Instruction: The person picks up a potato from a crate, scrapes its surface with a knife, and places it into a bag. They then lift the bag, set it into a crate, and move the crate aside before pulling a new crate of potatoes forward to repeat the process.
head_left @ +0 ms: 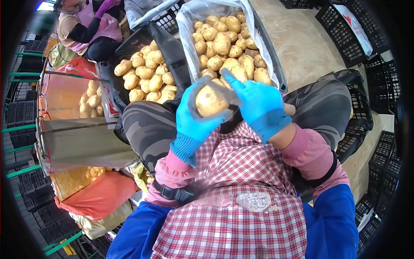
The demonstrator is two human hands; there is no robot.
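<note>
My left hand (189, 116), in a blue glove with a grey palm, is wrapped round a yellow-skinned potato (211, 101) above my lap. Close on the potato's right is my right hand (261, 103), gloved the same way. Its index finger stretches up and to the left, slightly blurred, and the other fingers are curled out of sight. A short beige end (289, 110) sticks out beside that hand; what it belongs to is hidden. Just beyond my hands, a crate (281, 71) with a clear plastic liner holds many loose potatoes (222, 43).
To the left, a black-lined crate (172, 52) holds more potatoes. Farther left are a clear bag of potatoes (90, 101) and a red sack (101, 194). Black crates (345, 39) stand along the right. A person (92, 30) in pink sits at the upper left.
</note>
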